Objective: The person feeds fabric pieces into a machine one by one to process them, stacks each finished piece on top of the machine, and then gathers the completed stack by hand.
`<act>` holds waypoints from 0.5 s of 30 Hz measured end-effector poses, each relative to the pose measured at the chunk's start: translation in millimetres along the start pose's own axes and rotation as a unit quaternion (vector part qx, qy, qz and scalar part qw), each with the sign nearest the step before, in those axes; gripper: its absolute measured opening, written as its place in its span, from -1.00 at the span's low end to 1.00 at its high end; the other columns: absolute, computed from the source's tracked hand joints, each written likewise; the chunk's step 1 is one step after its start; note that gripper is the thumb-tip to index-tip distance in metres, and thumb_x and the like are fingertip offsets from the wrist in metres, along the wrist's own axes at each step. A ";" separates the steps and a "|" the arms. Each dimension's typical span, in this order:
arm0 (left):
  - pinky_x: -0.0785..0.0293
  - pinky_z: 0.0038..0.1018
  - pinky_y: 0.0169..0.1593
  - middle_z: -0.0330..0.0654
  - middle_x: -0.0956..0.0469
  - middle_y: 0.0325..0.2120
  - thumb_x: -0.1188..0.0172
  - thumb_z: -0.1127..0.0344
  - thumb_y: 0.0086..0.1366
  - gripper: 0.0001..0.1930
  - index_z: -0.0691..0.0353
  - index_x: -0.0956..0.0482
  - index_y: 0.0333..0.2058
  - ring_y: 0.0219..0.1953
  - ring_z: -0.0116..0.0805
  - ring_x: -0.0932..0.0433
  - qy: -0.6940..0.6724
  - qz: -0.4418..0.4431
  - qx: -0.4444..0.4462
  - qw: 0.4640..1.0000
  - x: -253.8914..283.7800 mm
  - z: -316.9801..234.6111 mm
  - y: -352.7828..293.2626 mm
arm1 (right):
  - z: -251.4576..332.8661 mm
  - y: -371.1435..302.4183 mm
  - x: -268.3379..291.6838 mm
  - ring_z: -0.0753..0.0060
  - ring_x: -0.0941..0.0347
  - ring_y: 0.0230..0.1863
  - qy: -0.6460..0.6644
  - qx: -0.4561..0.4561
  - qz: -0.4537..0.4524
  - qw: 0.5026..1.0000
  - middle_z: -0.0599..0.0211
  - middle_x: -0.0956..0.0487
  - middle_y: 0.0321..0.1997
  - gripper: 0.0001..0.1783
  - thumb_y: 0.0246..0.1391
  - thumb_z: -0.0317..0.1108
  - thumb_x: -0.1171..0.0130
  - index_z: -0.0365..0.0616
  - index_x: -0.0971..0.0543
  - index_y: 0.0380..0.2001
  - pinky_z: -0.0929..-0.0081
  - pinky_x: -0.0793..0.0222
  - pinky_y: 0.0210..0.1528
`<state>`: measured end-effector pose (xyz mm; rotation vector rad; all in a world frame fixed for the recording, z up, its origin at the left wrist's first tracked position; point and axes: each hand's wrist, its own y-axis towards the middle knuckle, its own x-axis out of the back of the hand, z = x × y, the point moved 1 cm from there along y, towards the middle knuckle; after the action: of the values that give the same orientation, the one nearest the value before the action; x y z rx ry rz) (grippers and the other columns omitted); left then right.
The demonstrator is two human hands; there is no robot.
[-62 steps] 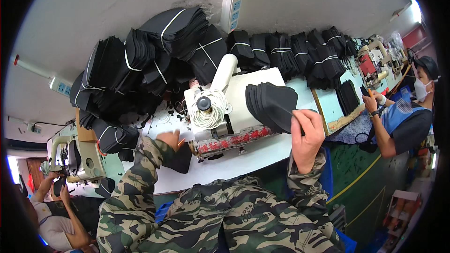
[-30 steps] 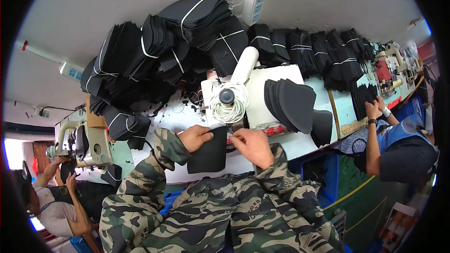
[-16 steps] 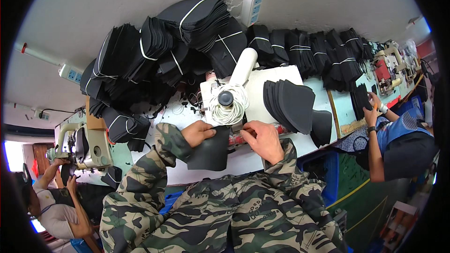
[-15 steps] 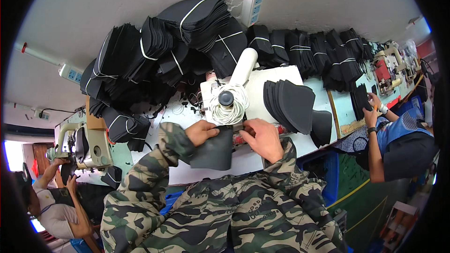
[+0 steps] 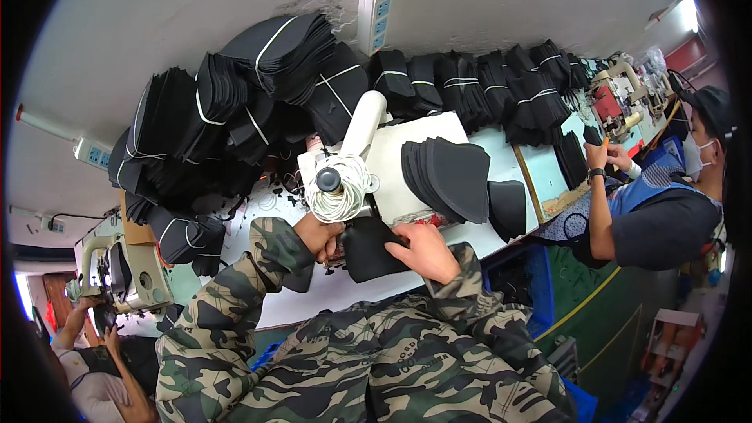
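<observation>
A black curved sheet piece (image 5: 372,252) lies at the front of a white sewing machine (image 5: 364,121), between my hands. My right hand (image 5: 427,251) grips its right edge, thumb on top. At the piece's left edge my left hand (image 5: 316,235) is closed, its fingers curled down; what they pinch is hidden. Part of another black piece (image 5: 298,279) shows below my left wrist. A coil of white cord (image 5: 342,202) rests on the machine around a black knob (image 5: 329,180). Right of it, a fanned stack of black pieces (image 5: 450,180) lies on a white board.
Bundles of black pieces tied with white bands (image 5: 274,55) line the wall. One more black piece (image 5: 507,210) lies at the table's right. Co-workers sit on both sides, one at a sewing machine (image 5: 129,270) on the left. A blue crate (image 5: 540,286) stands below the table's right edge.
The black piece between my hands now lies differently, its right edge in my right hand. A second piece shows under my left wrist. The whole view has shifted, with the table further left.
</observation>
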<state>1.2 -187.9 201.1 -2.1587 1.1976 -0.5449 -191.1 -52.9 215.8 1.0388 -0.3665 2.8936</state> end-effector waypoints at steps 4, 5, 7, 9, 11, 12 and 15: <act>-0.24 -0.50 -0.80 -0.19 -0.37 -0.82 0.21 0.27 0.32 -0.70 0.31 -0.44 -0.44 -0.86 -0.42 -0.36 -0.056 -0.057 -0.107 0.991 36.8 24.2 23.9 | 1.0 -24.0 30.6 0.32 -0.45 -0.53 0.157 0.018 -0.040 0.987 0.14 -0.50 -0.58 -0.81 -0.16 -0.43 -0.23 -0.30 -0.53 -0.42 0.46 -0.35 -0.38; -0.34 -0.39 -0.72 -0.12 -0.39 -0.82 0.16 0.26 0.30 -0.74 0.28 -0.46 -0.42 -0.78 -0.29 -0.45 0.054 -0.176 -0.134 0.974 48.2 31.4 21.6 | 10.2 -25.6 48.8 0.29 -0.47 -0.44 0.130 0.058 -0.142 0.979 0.13 -0.54 -0.49 -0.82 -0.14 -0.46 -0.20 -0.31 -0.55 -0.40 0.45 -0.36 -0.33; -0.47 -0.25 -0.52 -0.03 -0.49 -0.66 -0.01 0.14 0.24 -0.74 0.23 -0.46 -0.32 -0.59 -0.12 -0.56 0.509 -0.321 -0.092 0.793 60.9 71.3 12.6 | 28.2 -28.0 79.4 0.21 -0.45 -0.31 -0.018 0.072 -0.356 0.931 0.17 -0.52 -0.34 -0.83 -0.13 -0.51 -0.17 -0.25 -0.58 -0.37 0.40 -0.37 -0.27; -0.49 -0.15 -0.33 0.02 -0.54 -0.41 -0.20 0.04 0.09 -0.61 0.16 -0.43 -0.21 -0.37 0.01 -0.57 0.596 -0.155 0.004 0.788 50.9 101.6 11.6 | 15.9 -28.3 96.2 0.17 -0.42 -0.27 -0.147 0.102 -0.429 0.886 0.22 -0.50 -0.30 -0.80 -0.16 -0.50 -0.19 -0.20 -0.58 -0.35 0.36 -0.35 -0.27; -0.49 -0.16 -0.26 0.01 -0.50 -0.25 -0.33 0.03 -0.04 -0.48 0.16 -0.39 -0.17 -0.28 0.02 -0.55 0.615 -0.109 0.082 0.777 36.8 124.3 2.0 | -3.4 -15.1 83.9 0.15 -0.39 -0.25 -0.224 0.063 -0.332 0.914 0.25 -0.50 -0.28 -0.79 -0.18 -0.47 -0.21 -0.16 -0.56 -0.35 0.31 -0.31 -0.26; -0.49 -0.16 -0.26 0.01 -0.50 -0.25 -0.33 0.03 -0.04 -0.48 0.16 -0.39 -0.17 -0.28 0.02 -0.55 0.616 -0.106 0.076 0.777 32.9 130.1 3.6 | -20.8 -15.9 72.0 0.15 -0.38 -0.24 -0.238 0.074 -0.305 0.919 0.27 -0.49 -0.27 -0.77 -0.19 -0.43 -0.23 -0.14 -0.54 -0.35 0.28 -0.28 -0.24; -0.49 -0.17 -0.27 0.00 -0.49 -0.24 -0.35 0.11 -0.06 -0.52 0.18 -0.40 -0.20 -0.26 -0.01 -0.55 0.584 -0.123 0.047 0.801 34.0 149.3 -1.3 | 4.2 -22.6 38.6 0.15 -0.41 -0.29 -0.147 0.098 -0.285 0.942 0.25 -0.50 -0.34 -0.76 -0.18 -0.37 -0.24 -0.15 -0.54 -0.35 0.29 -0.31 -0.25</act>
<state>109.9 -170.8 94.6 -1.8123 1.3543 -2.2058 -215.6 -33.4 248.0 1.3408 0.1986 2.2917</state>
